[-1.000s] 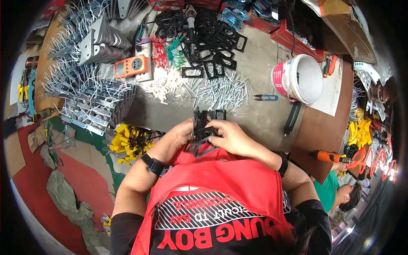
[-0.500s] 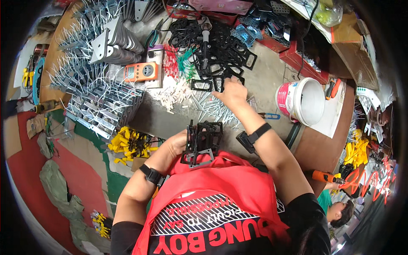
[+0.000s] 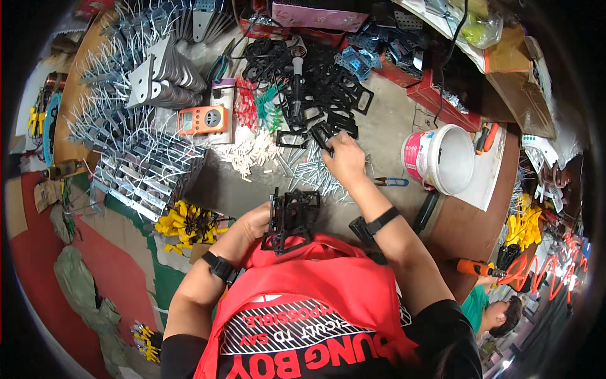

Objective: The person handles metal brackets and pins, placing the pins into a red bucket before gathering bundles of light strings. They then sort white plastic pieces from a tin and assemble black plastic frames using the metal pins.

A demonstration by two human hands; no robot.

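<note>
Close to my body, my left hand (image 3: 257,220) is closed on the left side of a bunch of black plastic frames (image 3: 291,218), which rests against the red cloth on my lap. Farther out over the table, my right hand (image 3: 346,159) pinches a black rectangular frame (image 3: 321,136) at the near edge of a heap of similar frames (image 3: 344,88). Below that hand lie loose long metal screws (image 3: 315,170). Small white sleeves (image 3: 249,155) are scattered to their left.
An orange multimeter (image 3: 202,120) and rows of metal brackets with white wires (image 3: 145,170) stand left. Right are a white bucket (image 3: 456,159), blue-handled snips (image 3: 391,182) and red boxes (image 3: 442,101). A soldering iron (image 3: 297,76) lies on the heap. Another person (image 3: 499,312) is at lower right.
My right hand has drawn back slightly toward me, and a black frame now shows raised in its fingers. My left hand still holds the bunch, which has tilted a little.
</note>
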